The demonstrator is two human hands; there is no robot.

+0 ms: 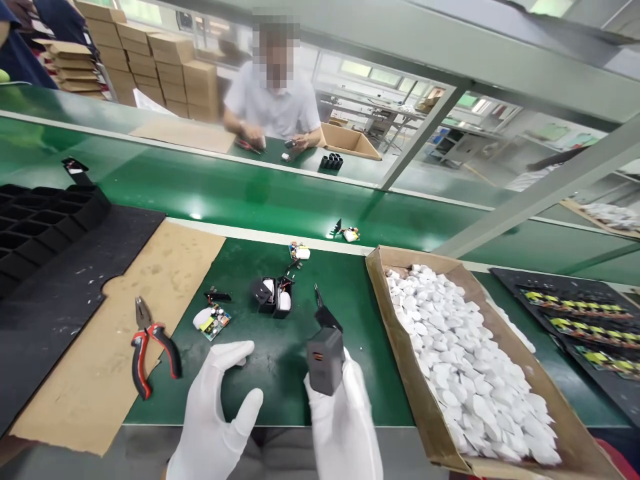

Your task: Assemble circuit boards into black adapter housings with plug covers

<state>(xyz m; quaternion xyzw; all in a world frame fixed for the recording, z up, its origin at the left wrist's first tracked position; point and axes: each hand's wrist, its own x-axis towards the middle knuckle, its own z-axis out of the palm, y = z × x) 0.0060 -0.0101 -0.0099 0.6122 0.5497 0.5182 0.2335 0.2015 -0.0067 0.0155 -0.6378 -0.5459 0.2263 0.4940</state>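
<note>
My right hand (pixel 345 420), in a white glove, grips a black charger housing (pixel 324 363); an orange port shows on its near end and a black cap with pins sticks out at the far end. To its left, my gloved left hand (pixel 220 407) is held empty, thumb and fingers apart. Beyond the hands, two open black housings (pixel 277 303) stand side by side with white pieces inside. A circuit board (pixel 213 321) with a white piece lies past my left fingertips. Pliers (pixel 147 347) with red and black handles rest at the left.
On the right stands a cardboard tray (pixel 400 360) heaped with white pieces (pixel 465 353). Black trays (pixel 590 327) of circuit boards lie beyond it. At left are brown cardboard (pixel 75 387) and black cases (pixel 50 213). Across the green belt (pixel 210 193), a person (pixel 277 107) works.
</note>
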